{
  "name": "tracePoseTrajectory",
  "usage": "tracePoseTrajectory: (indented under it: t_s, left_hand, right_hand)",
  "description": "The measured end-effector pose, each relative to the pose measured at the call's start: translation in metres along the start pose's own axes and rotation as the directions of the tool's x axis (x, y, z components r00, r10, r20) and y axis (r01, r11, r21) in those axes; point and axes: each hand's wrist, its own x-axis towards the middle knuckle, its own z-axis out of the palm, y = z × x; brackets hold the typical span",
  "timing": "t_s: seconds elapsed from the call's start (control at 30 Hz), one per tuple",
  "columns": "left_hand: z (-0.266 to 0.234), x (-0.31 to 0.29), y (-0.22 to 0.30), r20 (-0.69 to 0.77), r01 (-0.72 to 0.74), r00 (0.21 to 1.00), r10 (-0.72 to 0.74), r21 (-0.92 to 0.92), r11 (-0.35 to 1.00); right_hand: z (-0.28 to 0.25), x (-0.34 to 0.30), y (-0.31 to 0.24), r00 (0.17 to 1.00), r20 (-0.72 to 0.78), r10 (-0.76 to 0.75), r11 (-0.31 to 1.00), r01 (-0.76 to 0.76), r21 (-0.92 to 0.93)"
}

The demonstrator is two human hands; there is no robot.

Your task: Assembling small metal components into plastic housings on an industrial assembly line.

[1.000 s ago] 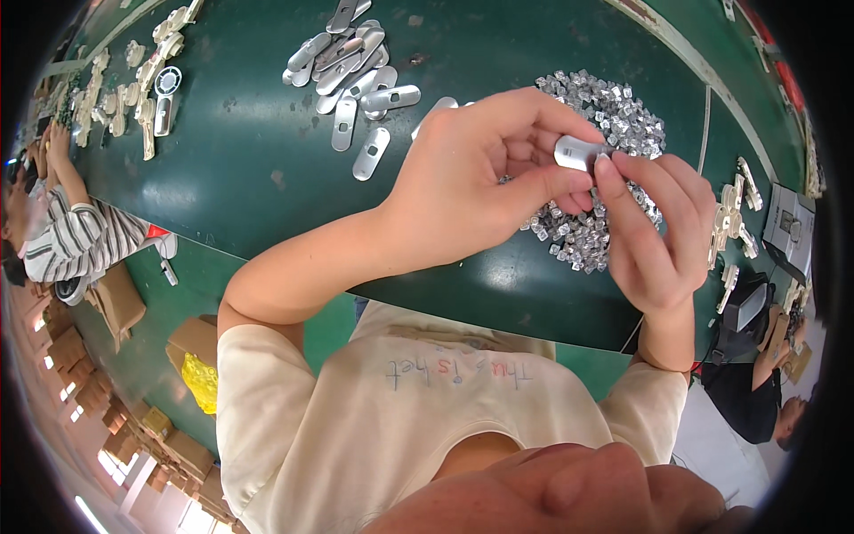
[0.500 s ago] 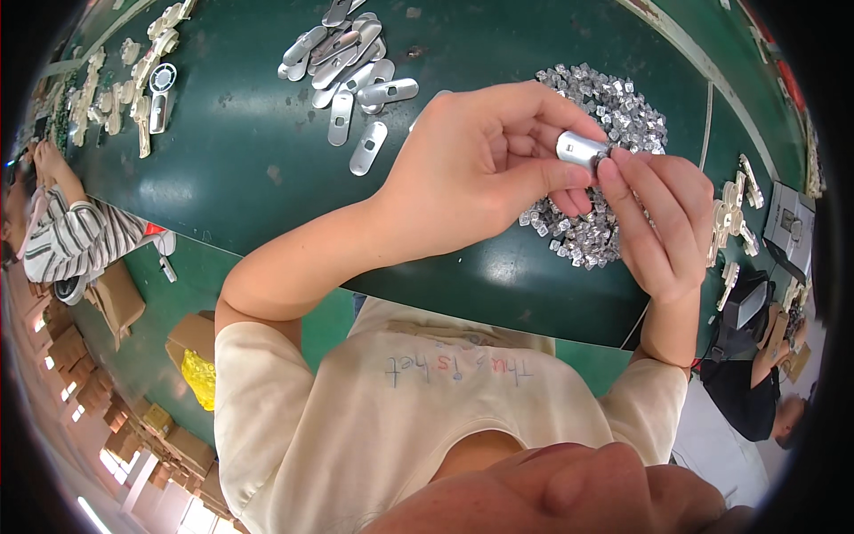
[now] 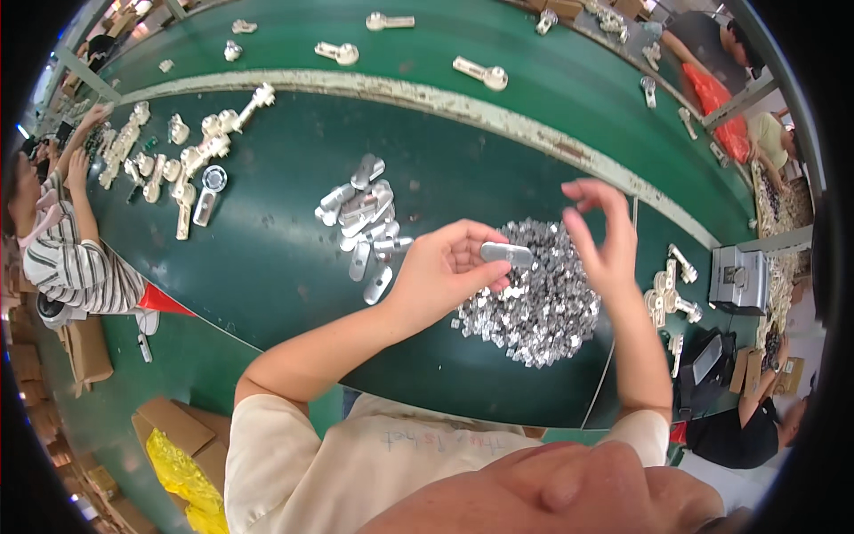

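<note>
Between the thumb and fingers of my left hand (image 3: 440,271) is a silver oblong metal plate (image 3: 503,254) with rounded ends. It is held over a large heap of small shiny metal pieces (image 3: 538,320). My right hand (image 3: 607,236) is raised at the right of that heap, thumb and fingers apart, and nothing shows in it. Left of my left hand lies a loose pile of silver oblong plates (image 3: 365,209), some with a small square hole.
White plastic parts (image 3: 209,147) lie at the left of the green table (image 3: 276,267), others (image 3: 663,294) at the right. Beyond a raised rail (image 3: 427,105), a green belt carries more white parts (image 3: 480,73). A grey box-shaped device (image 3: 740,280) stands at the right. Other people sit nearby.
My right hand has come away from the metal plate and opened. My left hand keeps the plate. The view has shifted, so more of the belt beyond the table shows.
</note>
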Motion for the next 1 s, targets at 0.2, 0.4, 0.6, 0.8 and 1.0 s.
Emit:
tracePoseTrajectory:
  t_s: [0.2,0.4,0.6,0.8,1.0]
  left_hand:
    - [-0.006,0.005,0.001,-0.079,-0.090,0.993,0.092,0.037,0.995]
    - [-0.020,0.019,-0.021,-0.105,-0.063,0.991,0.077,0.130,0.990]
    - [-0.022,0.021,-0.018,-0.075,-0.004,0.997,0.018,0.181,0.983]
    - [-0.013,0.021,-0.014,-0.086,-0.059,0.993,0.087,0.284,0.957]
    - [-0.008,0.007,-0.011,0.007,-0.141,0.990,0.144,0.271,0.952]
  right_hand:
    - [0.029,0.158,0.149,0.939,0.197,0.282,0.813,-0.124,-0.569]
    - [0.105,0.301,0.242,0.774,-0.047,0.632,0.551,-0.491,-0.675]
    - [0.120,0.328,0.290,0.901,-0.092,0.423,0.722,-0.397,-0.567]
    - [0.055,0.238,0.280,0.975,-0.184,-0.126,0.764,-0.022,-0.644]
    - [-0.065,0.109,0.122,0.964,-0.255,0.077,0.947,-0.151,-0.283]
